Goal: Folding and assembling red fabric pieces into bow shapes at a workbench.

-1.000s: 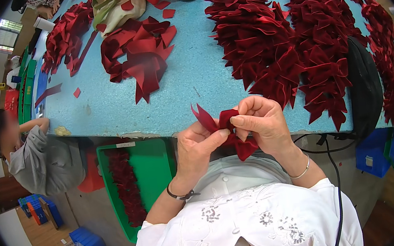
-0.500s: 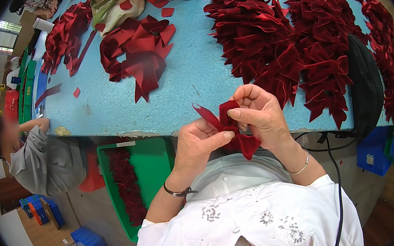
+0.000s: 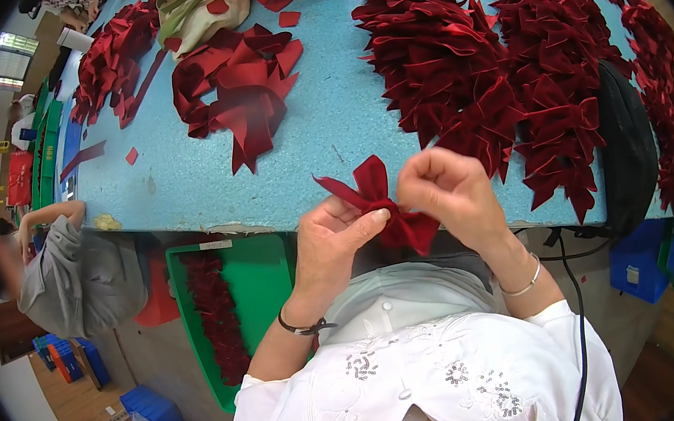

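A dark red velvet bow [image 3: 405,228] is pinched at its middle knot between the thumb and fingers of my left hand [image 3: 330,236], in front of the table edge. One loop stands up and a pointed tail sticks out to the left. Just right of the bow is my right hand [image 3: 459,201], its fingers curled and thumb and forefinger drawn together. Whether a bit of ribbon sits in that pinch is hidden. Beyond my hands, loose red ribbon strips [image 3: 244,84] lie heaped on the blue table [image 3: 327,120].
Rows of finished bows [image 3: 430,42] cover the table's right half, beside a black bag [image 3: 627,144]. Below the edge, a green bin [image 3: 266,281] holds more bows [image 3: 218,315]. A black cable [image 3: 577,308] hangs at my right. A person in grey [image 3: 83,277] sits at left.
My right hand has come off the bow's upper loop and moved slightly right. That loop now stands free and spread, while my left hand keeps its pinch on the knot.
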A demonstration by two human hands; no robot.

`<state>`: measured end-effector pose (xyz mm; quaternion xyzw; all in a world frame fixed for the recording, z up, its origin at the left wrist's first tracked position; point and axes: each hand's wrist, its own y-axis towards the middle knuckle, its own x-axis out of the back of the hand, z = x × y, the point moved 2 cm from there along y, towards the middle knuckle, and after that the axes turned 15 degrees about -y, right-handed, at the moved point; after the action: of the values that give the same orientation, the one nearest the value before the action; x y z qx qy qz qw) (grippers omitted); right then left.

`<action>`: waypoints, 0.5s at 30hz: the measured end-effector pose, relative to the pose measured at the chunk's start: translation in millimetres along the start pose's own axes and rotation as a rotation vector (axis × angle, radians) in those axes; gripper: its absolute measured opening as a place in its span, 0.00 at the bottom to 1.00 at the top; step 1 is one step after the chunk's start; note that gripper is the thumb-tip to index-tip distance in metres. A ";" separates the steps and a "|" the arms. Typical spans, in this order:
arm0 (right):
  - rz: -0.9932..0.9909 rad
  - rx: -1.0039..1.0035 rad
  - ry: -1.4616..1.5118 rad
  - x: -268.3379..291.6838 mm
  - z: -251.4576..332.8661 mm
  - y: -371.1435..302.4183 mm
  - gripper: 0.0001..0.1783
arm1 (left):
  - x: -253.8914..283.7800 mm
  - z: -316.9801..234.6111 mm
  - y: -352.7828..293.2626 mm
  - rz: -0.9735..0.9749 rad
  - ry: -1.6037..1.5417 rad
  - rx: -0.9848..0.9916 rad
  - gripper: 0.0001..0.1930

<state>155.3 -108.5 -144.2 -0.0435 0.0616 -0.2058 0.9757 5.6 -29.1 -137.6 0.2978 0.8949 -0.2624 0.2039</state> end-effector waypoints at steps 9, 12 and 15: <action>0.078 0.104 -0.426 -3.0 6.6 -18.6 0.09 | 6.5 -3.0 6.3 -0.062 -0.024 0.040 0.08; 0.114 0.027 -0.425 -1.2 5.1 -18.7 0.09 | 14.7 -6.8 8.3 -0.025 0.093 0.006 0.09; 0.120 -0.074 -0.135 0.8 -8.7 -16.8 0.08 | 5.1 -4.8 5.1 -0.050 -0.175 0.023 0.09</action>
<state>148.1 -124.6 -151.1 -0.0897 0.0060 -0.1413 0.9859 4.1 -20.6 -138.3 0.2535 0.8778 -0.3028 0.2713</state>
